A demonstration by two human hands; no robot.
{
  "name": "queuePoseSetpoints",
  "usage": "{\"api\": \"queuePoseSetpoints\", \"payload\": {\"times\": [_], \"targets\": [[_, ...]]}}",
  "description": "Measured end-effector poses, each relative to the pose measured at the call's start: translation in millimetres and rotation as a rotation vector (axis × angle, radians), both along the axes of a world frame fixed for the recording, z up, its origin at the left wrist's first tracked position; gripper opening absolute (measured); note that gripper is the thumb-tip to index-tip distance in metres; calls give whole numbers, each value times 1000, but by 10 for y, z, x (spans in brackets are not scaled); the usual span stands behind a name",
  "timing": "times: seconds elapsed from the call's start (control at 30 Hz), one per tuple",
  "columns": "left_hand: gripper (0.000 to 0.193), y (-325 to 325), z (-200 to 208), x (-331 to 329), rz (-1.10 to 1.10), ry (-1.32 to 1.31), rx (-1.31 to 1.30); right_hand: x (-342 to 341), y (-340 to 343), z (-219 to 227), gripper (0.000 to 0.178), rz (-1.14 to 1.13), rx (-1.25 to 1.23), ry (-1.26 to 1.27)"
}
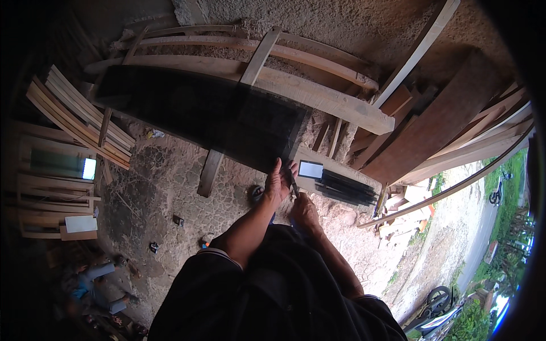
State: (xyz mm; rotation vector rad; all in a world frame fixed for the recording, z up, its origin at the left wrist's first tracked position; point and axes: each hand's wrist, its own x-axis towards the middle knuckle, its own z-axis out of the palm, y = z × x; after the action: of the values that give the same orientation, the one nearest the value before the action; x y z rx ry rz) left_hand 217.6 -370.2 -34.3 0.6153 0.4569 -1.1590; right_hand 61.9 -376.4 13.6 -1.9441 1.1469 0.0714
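Note:
A long dark see-through sheet (187, 111) lies across wooden supports in front of me. At its near right corner is my left hand (275, 186), thumb raised and fingers curled round something dark that I cannot make out. Just to the right and nearer to me, my right hand (306, 211) is closed around a slim dark tool (294, 186). Its upper end runs up beside the left fingers; its exact kind is unclear. A pale flat rectangle (311, 170) and several black strips (347, 190) lie on a wooden board right of the hands.
A wooden crosspiece (210, 173) sticks out from under the sheet toward me. Thick beams (330, 101) lie behind it, and a broad brown board (432, 125) leans at right. Curved slats (85, 122) and wooden frames (54, 190) stand at left. Another person (96, 287) is at lower left.

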Motion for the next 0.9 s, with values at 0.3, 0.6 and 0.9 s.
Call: {"api": "queuePoseSetpoints", "payload": {"times": [0.3, 0.6, 0.9], "targets": [[76, 28, 38, -22, 5, -43, 12, -62, -96, 90, 27, 48, -39, -8], [73, -17, 51, -30, 11, -16, 0, -102, -305, 78, 20, 123, -101, -101], [68, -12, 87, -44, 21, -32, -3, -163, -530, 91, 20, 234, -63, -75]]}}
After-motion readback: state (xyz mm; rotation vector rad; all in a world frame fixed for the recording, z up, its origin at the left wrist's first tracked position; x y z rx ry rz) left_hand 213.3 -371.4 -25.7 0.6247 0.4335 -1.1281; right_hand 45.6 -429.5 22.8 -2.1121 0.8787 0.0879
